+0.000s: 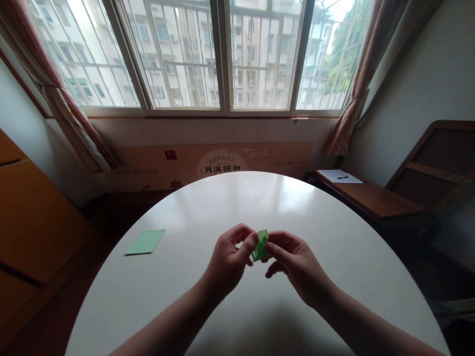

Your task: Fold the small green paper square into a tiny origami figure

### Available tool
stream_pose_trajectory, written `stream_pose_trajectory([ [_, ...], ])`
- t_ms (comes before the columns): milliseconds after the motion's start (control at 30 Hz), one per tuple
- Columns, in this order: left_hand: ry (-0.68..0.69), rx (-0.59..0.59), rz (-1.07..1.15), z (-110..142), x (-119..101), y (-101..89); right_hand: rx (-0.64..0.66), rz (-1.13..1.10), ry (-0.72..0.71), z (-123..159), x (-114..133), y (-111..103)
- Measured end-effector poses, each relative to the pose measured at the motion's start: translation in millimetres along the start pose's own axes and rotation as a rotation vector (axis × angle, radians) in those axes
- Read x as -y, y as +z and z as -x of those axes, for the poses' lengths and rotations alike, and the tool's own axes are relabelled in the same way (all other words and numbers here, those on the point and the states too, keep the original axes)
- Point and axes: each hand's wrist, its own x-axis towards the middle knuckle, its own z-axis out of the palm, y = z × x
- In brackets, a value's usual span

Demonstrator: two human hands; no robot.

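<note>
1. My L hand: thumb & index pinched on the near-side edge of the small green paper piece, other fingers curled loosely behind. Prob. pinched b/c paper this light only needs fingertips.
2. My R hand: thumb & index nipping the opp. edge; lower fingers half-curled, hanging free below, prob. so they don't crush it.
3. Paper itself: btwn both hands' fingertips, creased & angled, w/ its middle uncovered, prob. so I can see the folds. Held up over the table, I think so both hands can get round it.
4. Out past my L hand, well apart: flat green square, looks like a stack given the edge showing. Prob. set aside there to leave elbow room yet stay reachable.
5. Farther, beyond my R hand & off the table: white sheet w/ a dark pen on it, lying on a wooden surface, prob. parked out of the way.
</note>
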Motion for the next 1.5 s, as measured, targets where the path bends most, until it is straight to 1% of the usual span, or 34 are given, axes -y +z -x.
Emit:
stream_pose_trajectory([
  [200, -0.032, 0.025, 0.047, -3.3, -1.4, -3.4, -0.04, -0.015, 0.005, -0.5, 3.6, -1.7],
  [367, -0.022, 0.0, 0.095, -3.6, -1.3, -2.5, -0.055, -0.032, 0.007, -0.6, 6.9, -2.4],
  [633, 0.021, -0.002, -0.036, -3.0, 0.1, -2.9, -0.076, -0.068, 0.023, -0.4, 8.0, -3.3],
  [733, 0.022, -0.02, -0.031, -4.1, 1.4, -2.4, -0.076, -0.059, 0.011, -0.8, 7.0, -4.6],
  [967, -0.028, -0.014, 0.012, -5.1, 2.8, -1.8, -0.06, -0.021, -0.009, -1.1, 3.7, -6.2],
  [1133, -0.028, -0.021, -0.03, -4.5, 3.5, -2.3, -0.044, -0.007, -0.017, -1.9, 1.7, -6.6],
  [1300, -0.01, -0.066, -0.061, -4.0, 1.0, -0.6, -0.006, -0.001, -0.025, -0.7, 0.4, -5.1],
  [1367, 0.015, -0.085, -0.105, -3.1, 1.2, 0.1, 0.008, 0.021, -0.037, 0.1, 0.4, -3.9],
  [1500, 0.1, -0.082, -0.246, -0.6, 3.2, 0.8, -0.019, 0.053, -0.064, 0.5, 0.4, -2.8],
])
